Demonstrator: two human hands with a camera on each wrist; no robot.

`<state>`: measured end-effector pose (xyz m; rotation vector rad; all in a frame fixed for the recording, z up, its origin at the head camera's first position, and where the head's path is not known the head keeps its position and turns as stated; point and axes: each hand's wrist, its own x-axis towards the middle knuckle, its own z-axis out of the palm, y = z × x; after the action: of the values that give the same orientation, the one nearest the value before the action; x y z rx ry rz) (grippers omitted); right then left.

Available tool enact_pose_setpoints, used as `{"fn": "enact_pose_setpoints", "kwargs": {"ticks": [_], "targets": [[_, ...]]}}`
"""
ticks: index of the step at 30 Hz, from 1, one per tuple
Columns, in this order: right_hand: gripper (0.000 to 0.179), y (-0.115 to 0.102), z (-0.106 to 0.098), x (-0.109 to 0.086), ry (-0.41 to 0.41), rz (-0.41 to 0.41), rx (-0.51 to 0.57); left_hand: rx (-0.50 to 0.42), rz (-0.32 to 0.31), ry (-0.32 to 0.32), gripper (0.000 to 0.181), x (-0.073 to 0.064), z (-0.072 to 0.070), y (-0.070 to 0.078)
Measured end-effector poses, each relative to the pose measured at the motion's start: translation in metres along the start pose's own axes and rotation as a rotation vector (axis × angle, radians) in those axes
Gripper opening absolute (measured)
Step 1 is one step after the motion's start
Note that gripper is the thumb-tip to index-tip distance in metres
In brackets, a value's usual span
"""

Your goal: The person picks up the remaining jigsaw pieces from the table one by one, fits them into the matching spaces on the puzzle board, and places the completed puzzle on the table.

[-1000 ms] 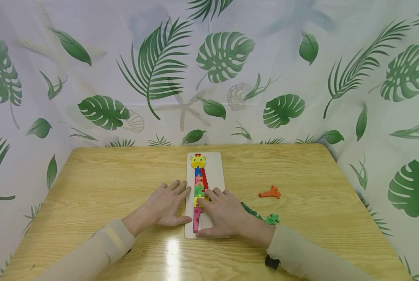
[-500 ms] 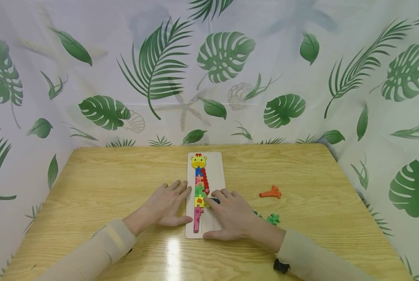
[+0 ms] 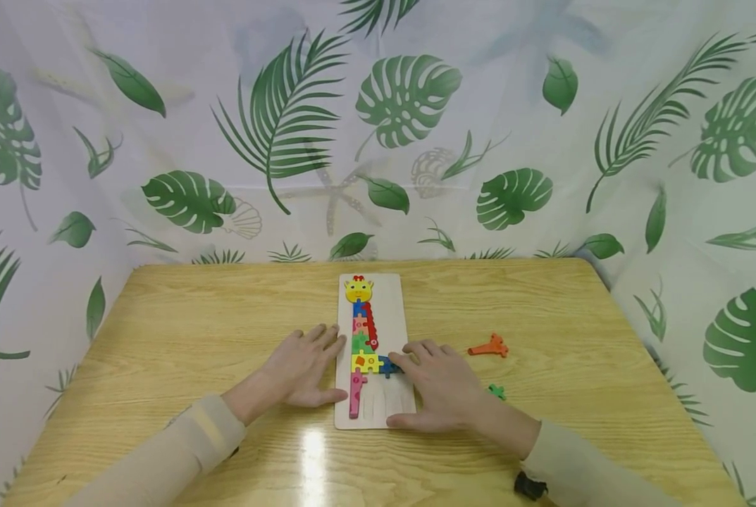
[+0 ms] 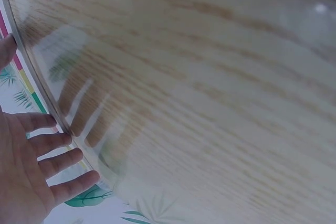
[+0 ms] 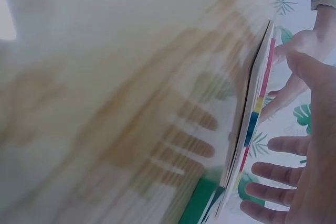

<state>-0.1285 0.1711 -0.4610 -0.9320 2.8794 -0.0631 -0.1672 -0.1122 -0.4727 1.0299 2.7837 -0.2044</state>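
A wooden giraffe puzzle lies on a pale board (image 3: 387, 303). It has a yellow head (image 3: 358, 289), a coloured neck with a red mane piece (image 3: 370, 327), a yellow body piece (image 3: 366, 362) and a pink leg piece (image 3: 355, 394). Joined to the yellow body is a blue piece (image 3: 387, 365), partly covered by the fingertips of my right hand (image 3: 444, 387). That hand's fingers are spread and loosely extended over the board's right edge. My left hand (image 3: 298, 370) rests along the left edge, fingers straight and thumb near the pink leg.
An orange puzzle piece (image 3: 488, 346) lies on the wooden table (image 3: 225, 303) at the right. Beside my right forearm shows a small green piece (image 3: 497, 391). In the right wrist view, a green piece (image 5: 197, 203) lies next to the board. A leaf-print cloth (image 3: 441, 211) hangs behind.
My right hand has moved right across the board, uncovering the yellow body piece, then the blue piece. The dark green piece has become hidden behind it. My left hand has stayed in place.
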Motion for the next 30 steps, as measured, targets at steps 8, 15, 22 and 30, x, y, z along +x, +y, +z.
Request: {"fn": "enact_pose_setpoints", "kwargs": {"ticks": [8,15,22,30], "targets": [[0.099,0.013,0.002,-0.008,0.047,-0.005,-0.005,0.008,0.002,0.002,0.099,0.000,0.000,0.000],[0.098,0.021,0.001,-0.014,0.089,-0.021,-0.015,-0.004,0.001,0.003,0.099,0.000,0.001,-0.001],[0.096,0.033,0.000,-0.019,0.155,-0.054,-0.033,-0.013,0.005,0.003,0.099,0.000,0.000,-0.001],[0.094,0.048,0.003,-0.025,0.191,-0.069,-0.026,-0.016,0.005,0.001,0.098,-0.001,0.000,-0.001]]}}
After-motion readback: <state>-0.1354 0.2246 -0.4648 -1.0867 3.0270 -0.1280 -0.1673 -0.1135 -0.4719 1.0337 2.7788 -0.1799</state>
